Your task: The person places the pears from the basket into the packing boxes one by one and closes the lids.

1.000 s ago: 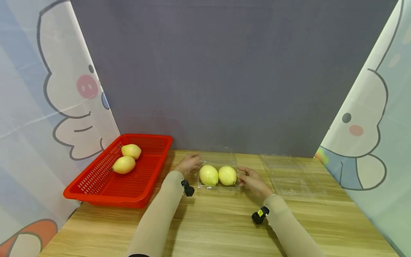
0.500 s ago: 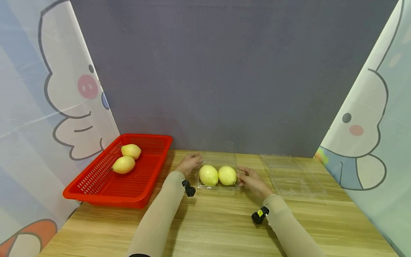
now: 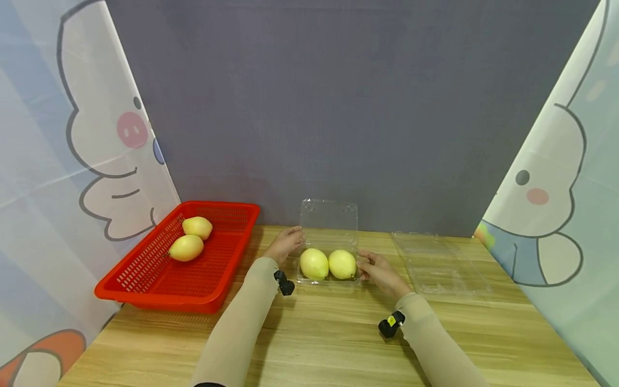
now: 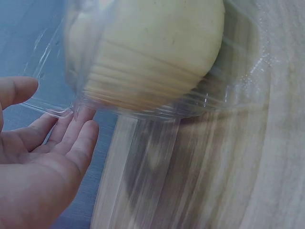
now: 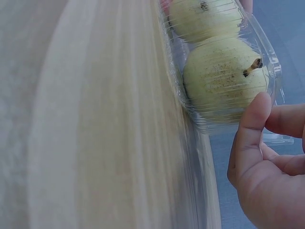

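In the head view, a clear plastic clamshell box (image 3: 329, 216) stands on the wooden table with its hinged lid raised at the back. Two pale yellow pears, the left pear (image 3: 314, 264) and the right pear (image 3: 342, 264), lie side by side in its base. My left hand (image 3: 285, 245) is at the box's left rear side; the left wrist view shows its fairly straight fingers touching the plastic, thumb apart. On the opposite side, my right hand (image 3: 380, 274) pinches the box's rim between thumb and finger, as the right wrist view shows.
A red plastic basket (image 3: 227, 269) with two more pears (image 3: 186, 248) stands at the left. Another clear box (image 3: 442, 263) lies spread out on the table at the right. Behind the table hangs a grey cloth (image 3: 309, 107).
The lid of the box has swung up from lying tilted back to nearly upright. Both hands and the pears have stayed almost in place.
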`<state>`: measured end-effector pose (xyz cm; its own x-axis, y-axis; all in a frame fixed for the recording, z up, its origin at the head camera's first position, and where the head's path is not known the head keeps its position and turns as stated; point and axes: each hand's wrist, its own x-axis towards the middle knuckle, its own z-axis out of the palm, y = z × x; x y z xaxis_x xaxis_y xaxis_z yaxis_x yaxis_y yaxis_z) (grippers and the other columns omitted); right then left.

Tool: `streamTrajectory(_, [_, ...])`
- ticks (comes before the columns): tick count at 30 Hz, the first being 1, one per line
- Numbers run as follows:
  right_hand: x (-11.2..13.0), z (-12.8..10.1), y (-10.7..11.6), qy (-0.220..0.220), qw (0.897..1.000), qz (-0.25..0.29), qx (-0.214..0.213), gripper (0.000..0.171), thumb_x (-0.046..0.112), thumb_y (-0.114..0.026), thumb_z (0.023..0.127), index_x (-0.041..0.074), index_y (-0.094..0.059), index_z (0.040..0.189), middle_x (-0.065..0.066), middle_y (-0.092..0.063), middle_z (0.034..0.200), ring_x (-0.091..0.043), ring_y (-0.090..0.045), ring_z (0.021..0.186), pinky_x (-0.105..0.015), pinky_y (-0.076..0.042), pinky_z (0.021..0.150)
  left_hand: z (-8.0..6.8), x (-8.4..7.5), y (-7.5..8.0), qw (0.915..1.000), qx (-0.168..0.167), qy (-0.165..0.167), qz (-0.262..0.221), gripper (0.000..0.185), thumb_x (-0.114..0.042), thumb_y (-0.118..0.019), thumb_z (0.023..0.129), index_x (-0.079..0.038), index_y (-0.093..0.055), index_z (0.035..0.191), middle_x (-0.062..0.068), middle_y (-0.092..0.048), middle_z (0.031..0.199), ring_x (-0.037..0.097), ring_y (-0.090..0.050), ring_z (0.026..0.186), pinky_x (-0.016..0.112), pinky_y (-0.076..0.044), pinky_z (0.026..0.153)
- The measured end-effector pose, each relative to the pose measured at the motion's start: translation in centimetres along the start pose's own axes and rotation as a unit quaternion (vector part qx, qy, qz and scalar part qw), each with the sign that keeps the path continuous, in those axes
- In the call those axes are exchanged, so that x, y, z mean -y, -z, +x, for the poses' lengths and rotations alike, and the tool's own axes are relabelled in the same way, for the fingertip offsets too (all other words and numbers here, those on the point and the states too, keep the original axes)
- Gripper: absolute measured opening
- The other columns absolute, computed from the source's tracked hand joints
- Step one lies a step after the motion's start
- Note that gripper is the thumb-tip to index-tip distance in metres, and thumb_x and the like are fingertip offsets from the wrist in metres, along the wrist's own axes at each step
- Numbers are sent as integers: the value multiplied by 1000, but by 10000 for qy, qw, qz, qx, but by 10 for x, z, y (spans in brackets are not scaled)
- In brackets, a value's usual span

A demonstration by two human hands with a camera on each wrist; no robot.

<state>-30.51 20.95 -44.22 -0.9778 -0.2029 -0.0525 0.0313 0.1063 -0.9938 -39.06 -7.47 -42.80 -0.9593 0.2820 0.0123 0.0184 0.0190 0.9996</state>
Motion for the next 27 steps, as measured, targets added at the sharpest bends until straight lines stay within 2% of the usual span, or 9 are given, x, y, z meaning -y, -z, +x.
streamTrajectory(4, [0, 0, 1, 13, 10000, -15, 15, 54, 2, -47, 105, -14, -25, 150, -11, -52, 99, -14, -51, 76, -23, -50, 64, 0, 0, 0, 10000, -21, -3, -55, 57, -14, -48, 104, 12, -28, 151, 33, -36, 150, 44, -39, 137, 46, -33, 114])
streamTrajectory(10, [0, 0, 1, 7, 10000, 34, 33, 54, 3, -48, 104, -14, -25, 150, -11, -52, 102, -15, -52, 78, -23, -50, 66, 0, -1, 0, 9996, -30, -179, -201, 53, -12, -47, 105, 12, -32, 149, 33, -35, 151, 45, -40, 136, 47, -34, 114])
streamTrajectory(14, [0, -1, 2, 41, 9999, -42, 108, 55, 5, -48, 105, -12, -25, 151, -12, -52, 102, -15, -52, 78, -25, -51, 66, -2, -2, 1, 9995, -35, -208, -251, 52, -18, -47, 107, 7, -33, 151, 30, -35, 152, 42, -42, 136, 46, -33, 114])
streamTrajectory(22, [2, -3, 2, 90, 9997, -123, 183, 56, 6, -47, 106, -12, -22, 152, -12, -53, 100, -15, -51, 76, -26, -50, 65, -4, -4, 0, 9991, -15, -240, -349, 53, -21, -46, 107, 7, -33, 151, 29, -33, 154, 44, -38, 138, 46, -32, 114])
streamTrajectory(27, [2, -3, 3, 80, 9997, -109, 181, 56, 6, -48, 106, -12, -22, 152, -11, -53, 100, -14, -51, 76, -26, -50, 65, -3, -7, -3, 9992, -30, -165, -358, 53, -24, -36, 110, 8, -30, 151, 30, -32, 154, 45, -37, 139, 48, -31, 115])
